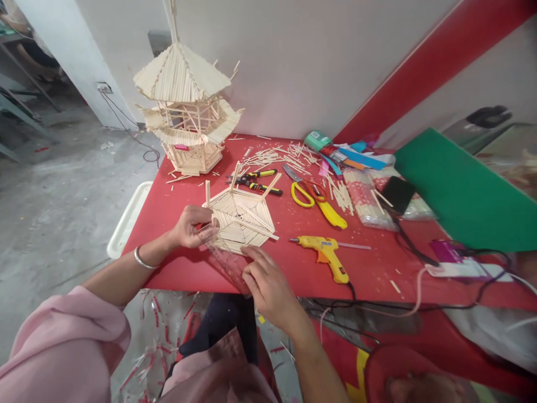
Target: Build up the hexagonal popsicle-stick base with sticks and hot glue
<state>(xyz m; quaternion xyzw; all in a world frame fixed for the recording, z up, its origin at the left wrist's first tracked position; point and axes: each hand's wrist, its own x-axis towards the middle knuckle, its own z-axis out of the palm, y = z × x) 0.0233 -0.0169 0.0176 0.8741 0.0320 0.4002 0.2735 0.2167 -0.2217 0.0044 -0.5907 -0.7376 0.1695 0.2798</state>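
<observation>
A flat hexagonal panel of wooden sticks (pixel 255 210) lies on the table in front of me, with several short posts standing at its corners. My left hand (pixel 195 226) pinches the upper end of a clear plastic ruler (pixel 229 264) by the panel's left corner. At the ruler's lower end, my right hand (pixel 271 284) grips it between thumb and fingers, its fingertips by the panel's near edge. The ruler slants down past the table edge side of the panel. Fingers partly cover both of its ends.
A stick pagoda (pixel 191 115) stands at the back left. Pliers (pixel 255 182), scissors (pixel 314 196) and a yellow glue gun (pixel 325 254) lie on the red table (pixel 268 268). Loose sticks (pixel 277 158), packed sticks (pixel 361 198), a phone (pixel 396 195) and cables are further right.
</observation>
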